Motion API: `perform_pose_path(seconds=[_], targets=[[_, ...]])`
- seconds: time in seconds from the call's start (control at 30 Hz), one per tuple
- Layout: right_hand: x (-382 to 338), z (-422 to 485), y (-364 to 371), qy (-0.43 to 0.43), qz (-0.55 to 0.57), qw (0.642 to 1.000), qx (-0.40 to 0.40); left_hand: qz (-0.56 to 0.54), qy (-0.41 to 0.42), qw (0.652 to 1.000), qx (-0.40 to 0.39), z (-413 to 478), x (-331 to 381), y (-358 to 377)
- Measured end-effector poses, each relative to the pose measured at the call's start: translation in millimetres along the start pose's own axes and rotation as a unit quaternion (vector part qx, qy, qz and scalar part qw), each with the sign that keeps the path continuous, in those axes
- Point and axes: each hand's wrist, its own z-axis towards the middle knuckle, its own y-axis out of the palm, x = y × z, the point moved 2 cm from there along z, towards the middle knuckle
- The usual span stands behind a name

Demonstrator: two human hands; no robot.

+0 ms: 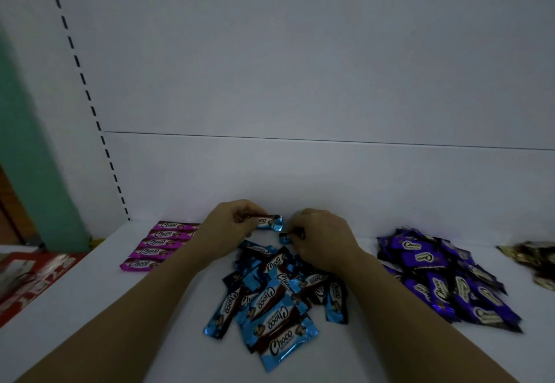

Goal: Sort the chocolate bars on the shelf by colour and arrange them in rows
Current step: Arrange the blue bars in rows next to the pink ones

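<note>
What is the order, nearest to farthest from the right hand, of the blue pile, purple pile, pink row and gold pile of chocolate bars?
From the right hand:
1. Blue pile, directly beneath it.
2. Purple pile, just to its right.
3. Pink row, on the left, beyond the left hand.
4. Gold pile, at the far right edge.

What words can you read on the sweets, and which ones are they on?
"Choco": shiny pink-wrapped chocolate bars, left row.
"Choco": shiny blue-wrapped chocolate bars, middle heap.
"Choco": shiny purple-wrapped chocolate bars, right heap.
Small print under each "Choco": too small to read.
Crinkly gold wrappers, far right, and red packs, far left: too blurred to read.
</note>
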Motion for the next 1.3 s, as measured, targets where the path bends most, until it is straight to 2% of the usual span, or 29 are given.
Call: perform_pose_path(seconds=[0.13, 0.27, 0.33, 0.4, 0.47, 0.57, 0.83, 1.3], targets=[[4.8, -0.4, 2.3, 0.002, -0.01, 0.999, -0.031, 0.096, 0.05, 0.994, -0.005, -1.9, -3.6, 3.9], [5.5, -0.7, 1.3, 0.005, 0.0, 0.999, -0.033, 0.168, 0.058, 0.984, -0.012, -1.0, -7.9, 6.8], [4.5, -0.9, 1.2, 0.008, 0.001, 0.999, -0.034, 0.242, 0.067, 0.968, 0.014, -2.3, -10.0, 5.0], [4.2, -1.7, 1.1, 0.01, -0.001, 0.999, -0.03, 0.306, 0.114, 0.944, 0.038, -4.4, -6.7, 2.7], [4.3, -2.4, -0.1, 0.011, -0.004, 1.0, -0.022, 0.329, 0.169, 0.929, 0.009, -7.3, -1.2, 3.8], [3.7, -3.7, -1.9, 0.013, -0.005, 0.999, -0.032, 0.358, 0.182, 0.913, -0.065, -11.1, 3.1, 9.6], [0.0, -8.7, -2.4, 0.043, 0.006, 0.998, -0.05, 0.342, 0.131, 0.922, -0.127, -17.6, 3.2, 9.6], [6.4, -8.8, -1.2, 0.053, 0.008, 0.997, -0.061, 0.305, 0.105, 0.935, -0.151, -14.1, 5.4, 15.9]])
